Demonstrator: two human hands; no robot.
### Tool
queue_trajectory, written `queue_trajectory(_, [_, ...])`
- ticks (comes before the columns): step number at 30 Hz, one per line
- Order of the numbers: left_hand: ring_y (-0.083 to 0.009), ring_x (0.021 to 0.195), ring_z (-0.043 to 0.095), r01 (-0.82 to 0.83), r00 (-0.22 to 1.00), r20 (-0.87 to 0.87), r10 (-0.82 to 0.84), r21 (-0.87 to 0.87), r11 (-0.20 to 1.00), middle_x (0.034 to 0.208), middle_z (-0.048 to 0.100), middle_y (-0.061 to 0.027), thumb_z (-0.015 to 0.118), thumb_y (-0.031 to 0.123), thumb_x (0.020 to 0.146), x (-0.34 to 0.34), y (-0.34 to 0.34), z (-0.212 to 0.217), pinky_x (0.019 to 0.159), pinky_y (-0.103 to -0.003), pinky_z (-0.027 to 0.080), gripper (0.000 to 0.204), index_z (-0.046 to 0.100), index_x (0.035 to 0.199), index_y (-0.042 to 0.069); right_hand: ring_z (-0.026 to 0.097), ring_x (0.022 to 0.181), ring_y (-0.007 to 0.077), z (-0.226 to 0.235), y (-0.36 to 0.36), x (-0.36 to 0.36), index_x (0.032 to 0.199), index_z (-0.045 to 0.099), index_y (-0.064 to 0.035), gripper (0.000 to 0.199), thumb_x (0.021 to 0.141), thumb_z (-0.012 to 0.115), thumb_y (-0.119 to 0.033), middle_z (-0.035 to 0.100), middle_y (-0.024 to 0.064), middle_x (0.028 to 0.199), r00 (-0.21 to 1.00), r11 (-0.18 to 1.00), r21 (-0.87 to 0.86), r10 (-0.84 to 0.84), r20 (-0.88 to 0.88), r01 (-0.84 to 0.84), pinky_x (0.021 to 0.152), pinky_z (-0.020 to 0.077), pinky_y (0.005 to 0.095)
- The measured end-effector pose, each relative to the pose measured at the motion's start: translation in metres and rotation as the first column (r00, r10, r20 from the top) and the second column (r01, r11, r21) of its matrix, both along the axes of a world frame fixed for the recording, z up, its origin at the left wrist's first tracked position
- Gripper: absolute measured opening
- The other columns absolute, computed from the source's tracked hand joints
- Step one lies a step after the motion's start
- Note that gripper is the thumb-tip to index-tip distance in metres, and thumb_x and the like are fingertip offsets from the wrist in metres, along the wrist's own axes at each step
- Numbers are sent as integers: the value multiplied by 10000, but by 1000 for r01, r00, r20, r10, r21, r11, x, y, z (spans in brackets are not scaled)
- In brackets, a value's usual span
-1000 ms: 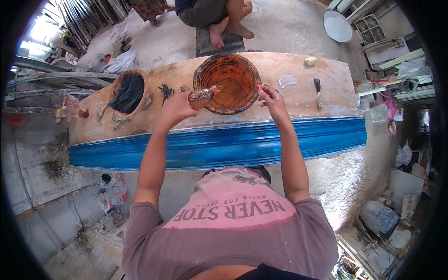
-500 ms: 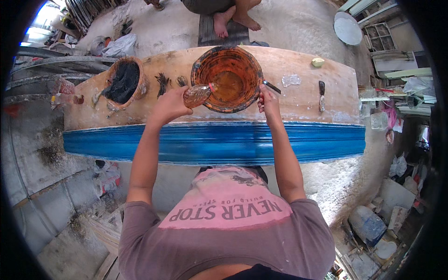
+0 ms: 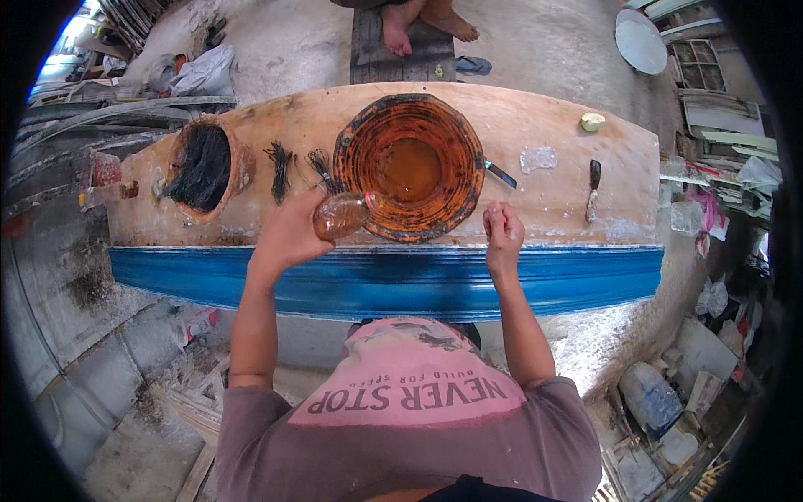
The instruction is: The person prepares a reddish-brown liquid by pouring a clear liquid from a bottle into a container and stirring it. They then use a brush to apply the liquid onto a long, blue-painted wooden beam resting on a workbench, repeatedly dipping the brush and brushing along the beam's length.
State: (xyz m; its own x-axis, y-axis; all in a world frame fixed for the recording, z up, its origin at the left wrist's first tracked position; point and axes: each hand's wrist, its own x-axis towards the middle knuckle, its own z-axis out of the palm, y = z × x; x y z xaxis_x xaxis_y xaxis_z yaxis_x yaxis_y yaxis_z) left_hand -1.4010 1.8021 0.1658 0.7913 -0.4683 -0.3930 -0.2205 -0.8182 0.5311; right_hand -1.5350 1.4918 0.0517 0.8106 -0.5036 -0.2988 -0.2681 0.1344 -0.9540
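Observation:
My left hand point(image 3: 291, 233) holds a small clear bottle point(image 3: 340, 216) on its side, its mouth over the near rim of a large round orange basin point(image 3: 452, 142). Orange-brown liquid point(image 3: 410, 169) sits in the basin's middle. My right hand point(image 3: 503, 231) is closed in a loose fist just right of the basin, near the board's front edge; whether it holds anything I cannot tell. The basin rests on a long orange-stained wooden board point(image 3: 544, 201) with a blue front edge point(image 3: 401, 280).
A second bowl with black fibres point(image 3: 203, 167) stands at the board's left, two small black fibre bundles point(image 3: 280, 167) beside it. A dark-handled knife point(image 3: 499, 173), a scraper point(image 3: 593, 188) and a small green piece point(image 3: 592, 122) lie to the right. A person's bare feet point(image 3: 418, 21) are beyond the board.
My right hand has pulled back from the basin's right rim toward the board's front edge. My left hand has lowered the bottle to the basin's near rim.

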Motion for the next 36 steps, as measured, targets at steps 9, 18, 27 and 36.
queue_trajectory(9, [-422,893,599,-17,999,51,14,59,998,936,617,-157,728,139,577,11,-6,3,727,-471,490,445,581,986,44,412,568,92,15,18,3,701,541,-9,340,964,585,-219,465,20,600,974,939,-262,221,-43,-225,509,335,279])
queue_trajectory(18, [-427,880,608,34,997,65,-51,241,970,956,623,-151,721,152,585,16,-10,16,721,-488,495,466,566,1016,62,440,527,106,42,85,0,758,613,-29,311,977,580,-247,496,20,602,884,883,129,462,-74,-451,487,356,287])
queue_trajectory(27, [-425,874,614,93,987,101,-124,266,959,938,631,-163,732,169,595,13,-16,41,710,-491,492,447,558,989,49,375,549,36,56,151,30,1213,542,-70,342,987,572,-325,437,-63,677,828,567,731,561,-5,-380,458,291,211])
queue_trajectory(36, [-425,857,615,80,977,173,-123,237,968,924,625,-176,748,180,633,5,-13,44,704,-481,496,433,538,985,41,368,569,24,67,171,47,1177,546,-104,491,859,722,-434,437,-84,724,907,623,709,417,58,-332,462,282,191])
